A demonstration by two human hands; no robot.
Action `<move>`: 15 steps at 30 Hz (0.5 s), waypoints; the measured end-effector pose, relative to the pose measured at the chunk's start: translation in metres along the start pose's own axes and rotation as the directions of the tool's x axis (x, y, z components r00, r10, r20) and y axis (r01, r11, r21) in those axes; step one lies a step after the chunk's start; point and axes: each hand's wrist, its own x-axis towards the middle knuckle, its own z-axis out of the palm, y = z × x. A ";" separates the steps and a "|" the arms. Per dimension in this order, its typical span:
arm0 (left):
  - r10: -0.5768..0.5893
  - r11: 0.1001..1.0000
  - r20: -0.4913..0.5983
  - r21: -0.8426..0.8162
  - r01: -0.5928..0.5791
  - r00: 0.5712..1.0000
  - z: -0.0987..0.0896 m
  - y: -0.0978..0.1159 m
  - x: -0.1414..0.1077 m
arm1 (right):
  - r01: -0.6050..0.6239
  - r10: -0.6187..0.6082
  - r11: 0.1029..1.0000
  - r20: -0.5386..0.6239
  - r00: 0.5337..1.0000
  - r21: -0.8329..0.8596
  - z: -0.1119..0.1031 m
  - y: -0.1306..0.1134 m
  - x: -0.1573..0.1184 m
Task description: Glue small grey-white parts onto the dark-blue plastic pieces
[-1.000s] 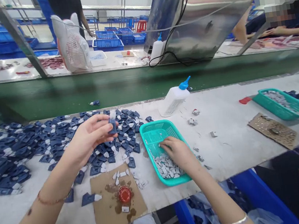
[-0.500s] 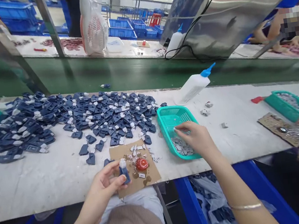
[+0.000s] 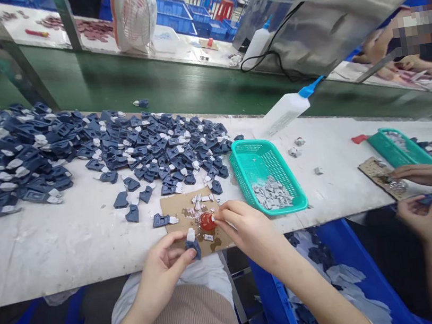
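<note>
My left hand (image 3: 169,262) grips a dark blue piece (image 3: 193,245) with a white tip pointing up, in front of the cardboard (image 3: 177,205). Fingers pinched, my right hand (image 3: 245,227) is at the right side of a round red cap (image 3: 207,221) on that cardboard; a small pale part (image 3: 215,218) shows at its fingertips. Small white-grey pieces lie around the cap. To the right stands a green basket (image 3: 302,201) holding many small grey parts. One blue piece (image 3: 161,220) rests at the cardboard's left edge.
A large heap of blue pieces (image 3: 149,144) spreads across the left and middle of the table (image 3: 91,244). A white bottle (image 3: 285,112) with a blue nozzle leans behind the basket. At right, another person's hands (image 3: 425,218) work near a second green basket (image 3: 407,148).
My right hand has moved left from the green basket to the red cap, with a small part at its fingertips. My left hand still holds the blue piece. The camera view has shifted.
</note>
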 end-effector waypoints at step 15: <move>0.140 0.983 0.041 0.118 -0.143 0.989 0.005 0.013 0.009 | -0.040 0.045 0.998 0.086 0.995 -0.056 -0.002 -0.003 0.003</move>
